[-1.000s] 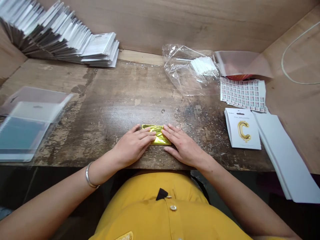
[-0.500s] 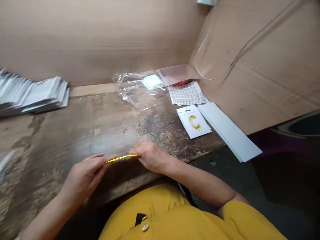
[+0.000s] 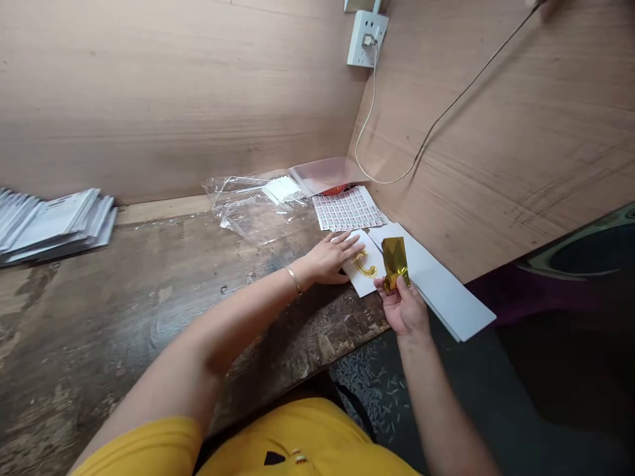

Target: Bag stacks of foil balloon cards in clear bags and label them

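My right hand (image 3: 404, 307) is shut on a folded gold foil balloon (image 3: 395, 264), which stands up from my fingers over the edge of the bench. My left hand (image 3: 330, 259) lies flat with its fingertips on a white header card (image 3: 364, 274) printed with a gold letter C. The card sits on the worn wooden bench (image 3: 149, 297), partly hidden by my left hand. The foil's lower end is hidden by my right fingers.
A stack of white sheets (image 3: 436, 281) overhangs the bench edge to the right. Behind lie a sticker sheet (image 3: 347, 208) and a clear plastic bag (image 3: 253, 208). Stacked cards (image 3: 54, 225) lie at far left. Plywood walls enclose the back and right.
The foil no longer lies between both hands; my right hand alone lifts it upright. My left hand has moved onto the white card. The view has turned right.
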`<act>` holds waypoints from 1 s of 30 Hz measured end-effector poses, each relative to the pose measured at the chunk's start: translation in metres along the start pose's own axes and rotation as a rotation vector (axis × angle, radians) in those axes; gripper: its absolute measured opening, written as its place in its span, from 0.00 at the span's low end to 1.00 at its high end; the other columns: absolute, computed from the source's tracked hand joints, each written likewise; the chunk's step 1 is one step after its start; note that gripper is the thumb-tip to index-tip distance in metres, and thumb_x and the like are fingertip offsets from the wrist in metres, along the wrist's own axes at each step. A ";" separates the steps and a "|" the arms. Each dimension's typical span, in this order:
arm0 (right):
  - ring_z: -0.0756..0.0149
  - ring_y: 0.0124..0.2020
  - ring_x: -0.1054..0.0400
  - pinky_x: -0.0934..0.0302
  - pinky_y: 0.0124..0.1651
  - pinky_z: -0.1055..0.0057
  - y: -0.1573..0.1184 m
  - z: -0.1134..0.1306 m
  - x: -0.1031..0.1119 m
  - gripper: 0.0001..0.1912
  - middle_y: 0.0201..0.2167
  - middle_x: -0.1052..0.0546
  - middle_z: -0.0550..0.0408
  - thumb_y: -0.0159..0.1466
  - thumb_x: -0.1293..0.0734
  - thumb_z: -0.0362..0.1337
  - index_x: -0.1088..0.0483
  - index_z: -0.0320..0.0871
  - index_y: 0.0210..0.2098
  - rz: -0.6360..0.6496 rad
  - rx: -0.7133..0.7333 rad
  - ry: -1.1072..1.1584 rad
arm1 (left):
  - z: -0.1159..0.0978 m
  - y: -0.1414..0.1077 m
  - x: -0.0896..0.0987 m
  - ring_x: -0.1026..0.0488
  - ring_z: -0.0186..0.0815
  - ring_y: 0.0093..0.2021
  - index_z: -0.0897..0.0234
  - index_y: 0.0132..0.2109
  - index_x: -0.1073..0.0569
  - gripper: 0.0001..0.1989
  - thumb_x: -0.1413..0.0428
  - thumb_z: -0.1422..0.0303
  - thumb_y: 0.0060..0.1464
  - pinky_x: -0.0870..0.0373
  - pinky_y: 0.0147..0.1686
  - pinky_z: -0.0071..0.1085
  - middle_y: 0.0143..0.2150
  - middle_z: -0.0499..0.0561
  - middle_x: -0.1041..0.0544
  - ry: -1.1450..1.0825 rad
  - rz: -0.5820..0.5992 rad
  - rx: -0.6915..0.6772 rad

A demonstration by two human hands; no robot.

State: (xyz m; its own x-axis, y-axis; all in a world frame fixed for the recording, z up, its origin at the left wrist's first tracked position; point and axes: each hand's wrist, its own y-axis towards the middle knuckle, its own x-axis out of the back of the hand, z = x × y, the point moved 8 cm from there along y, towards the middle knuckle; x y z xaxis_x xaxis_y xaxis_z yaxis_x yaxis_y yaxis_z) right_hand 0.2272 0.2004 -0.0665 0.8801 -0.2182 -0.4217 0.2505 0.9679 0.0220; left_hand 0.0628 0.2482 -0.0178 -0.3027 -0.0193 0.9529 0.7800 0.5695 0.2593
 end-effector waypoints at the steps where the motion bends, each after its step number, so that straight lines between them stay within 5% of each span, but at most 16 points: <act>1: 0.69 0.32 0.25 0.27 0.44 0.63 0.000 -0.002 0.001 0.18 0.33 0.21 0.58 0.51 0.24 0.47 0.28 0.45 0.35 0.008 -0.011 0.006 | 0.000 0.011 -0.006 0.45 0.52 0.67 0.69 0.64 0.38 0.35 0.40 0.61 0.52 0.51 0.65 0.49 0.66 0.64 0.37 -0.026 0.023 -0.026; 5: 0.71 0.31 0.26 0.27 0.43 0.66 0.001 -0.004 0.004 0.16 0.32 0.21 0.59 0.51 0.23 0.45 0.27 0.45 0.34 0.018 -0.032 0.070 | 0.005 0.028 -0.016 0.27 0.44 0.52 0.69 0.54 0.27 0.17 0.50 0.68 0.62 0.36 0.56 0.41 0.52 0.62 0.23 -0.097 0.013 -0.006; 9: 0.70 0.25 0.27 0.27 0.35 0.68 0.005 0.002 0.010 0.12 0.24 0.23 0.62 0.54 0.26 0.47 0.27 0.47 0.28 0.045 0.020 0.071 | 0.007 -0.003 0.026 0.26 0.42 0.49 0.70 0.56 0.28 0.19 0.59 0.70 0.65 0.31 0.49 0.38 0.50 0.62 0.23 -0.217 -0.291 0.171; 11: 0.71 0.23 0.29 0.28 0.32 0.70 0.006 0.002 0.014 0.12 0.22 0.24 0.63 0.52 0.25 0.47 0.27 0.47 0.27 0.053 0.011 0.071 | 0.010 -0.053 0.062 0.25 0.40 0.46 0.69 0.55 0.29 0.21 0.61 0.68 0.67 0.28 0.44 0.36 0.49 0.60 0.22 -0.327 -0.511 0.333; 13: 0.73 0.22 0.30 0.29 0.29 0.74 0.006 0.000 0.016 0.15 0.21 0.25 0.64 0.48 0.23 0.47 0.27 0.47 0.28 0.051 -0.052 0.048 | 0.019 -0.128 0.088 0.24 0.39 0.41 0.66 0.50 0.25 0.19 0.57 0.62 0.66 0.26 0.40 0.35 0.43 0.56 0.20 -0.523 -0.708 0.583; 16: 0.73 0.21 0.31 0.31 0.23 0.77 0.001 0.000 0.001 0.19 0.24 0.24 0.62 0.43 0.20 0.46 0.27 0.45 0.30 0.047 -0.133 -0.074 | 0.018 -0.252 0.100 0.24 0.42 0.42 0.65 0.45 0.24 0.18 0.48 0.55 0.61 0.26 0.43 0.36 0.41 0.54 0.20 -0.629 -0.831 0.930; 19: 0.69 0.23 0.29 0.31 0.20 0.75 -0.016 0.001 -0.052 0.21 0.29 0.22 0.58 0.43 0.21 0.44 0.26 0.44 0.33 0.106 -0.115 -0.242 | 0.009 -0.349 0.089 0.24 0.42 0.41 0.65 0.42 0.24 0.21 0.46 0.51 0.57 0.26 0.42 0.36 0.38 0.53 0.20 -0.666 -0.878 1.192; 22: 0.68 0.19 0.30 0.33 0.17 0.74 -0.065 -0.027 -0.146 0.18 0.25 0.23 0.55 0.51 0.26 0.48 0.28 0.41 0.34 0.414 -0.210 -0.378 | 0.003 -0.399 0.074 0.24 0.42 0.39 0.66 0.38 0.25 0.21 0.45 0.50 0.55 0.26 0.41 0.36 0.35 0.53 0.20 -0.626 -0.907 1.337; 25: 0.70 0.14 0.32 0.36 0.16 0.76 -0.138 -0.084 -0.224 0.14 0.19 0.25 0.58 0.58 0.31 0.46 0.32 0.41 0.32 0.826 -0.499 -0.519 | 0.003 -0.411 0.072 0.24 0.41 0.39 0.66 0.36 0.25 0.20 0.46 0.52 0.55 0.27 0.42 0.35 0.35 0.53 0.20 -0.585 -0.944 1.328; 27: 0.71 0.11 0.36 0.40 0.14 0.79 -0.166 -0.115 -0.242 0.10 0.12 0.31 0.63 0.60 0.33 0.43 0.35 0.42 0.31 0.897 -0.645 -0.604 | 0.002 -0.410 0.074 0.24 0.41 0.39 0.66 0.35 0.26 0.18 0.47 0.54 0.57 0.28 0.42 0.34 0.34 0.53 0.20 -0.574 -0.957 1.295; 30: 0.71 0.09 0.39 0.44 0.12 0.80 -0.171 -0.136 -0.245 0.06 0.08 0.34 0.65 0.63 0.38 0.38 0.37 0.43 0.32 0.879 -0.679 -0.724 | -0.003 -0.407 0.076 0.24 0.41 0.37 0.66 0.33 0.26 0.17 0.49 0.56 0.59 0.27 0.39 0.33 0.32 0.52 0.21 -0.544 -0.943 1.268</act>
State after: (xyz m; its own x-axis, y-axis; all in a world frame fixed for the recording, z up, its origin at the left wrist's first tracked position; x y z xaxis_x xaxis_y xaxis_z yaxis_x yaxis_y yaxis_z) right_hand -0.0863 0.1049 -0.0902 0.7124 0.6972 0.0797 -0.5732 0.6437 -0.5070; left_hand -0.2763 0.0125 -0.0501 -0.7306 -0.6057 0.3151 -0.5991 0.7901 0.1297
